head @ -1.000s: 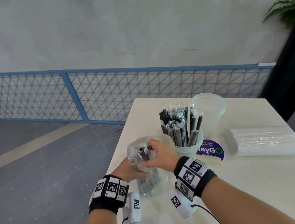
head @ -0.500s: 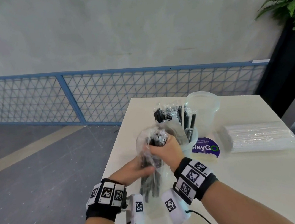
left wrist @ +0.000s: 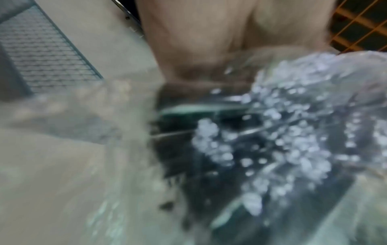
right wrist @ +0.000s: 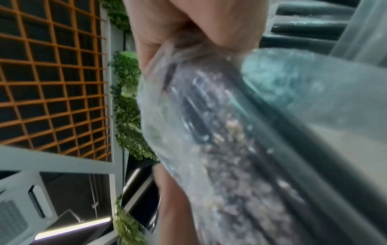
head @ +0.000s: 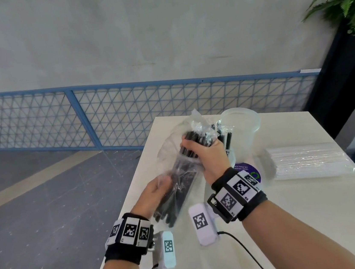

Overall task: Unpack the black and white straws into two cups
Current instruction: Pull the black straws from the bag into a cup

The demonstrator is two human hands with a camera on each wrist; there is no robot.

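My right hand grips the upper end of a bundle of black straws, which sticks out of a clear plastic bag held tilted over the table's left edge. My left hand pinches the bag's lower part. Behind my right hand stands a cup holding wrapped black straws; an empty clear cup stands just behind that. A pack of white straws lies to the right. In both wrist views the straws in the bag are blurred.
The white table has its left edge right under my hands, with grey floor beyond. A purple round sticker lies by the cups. A blue mesh railing and a plant stand farther back.
My right hand has risen up and away with the black straw bundle, drawing it out of the bag. My left hand has slid down the bag and stayed low.
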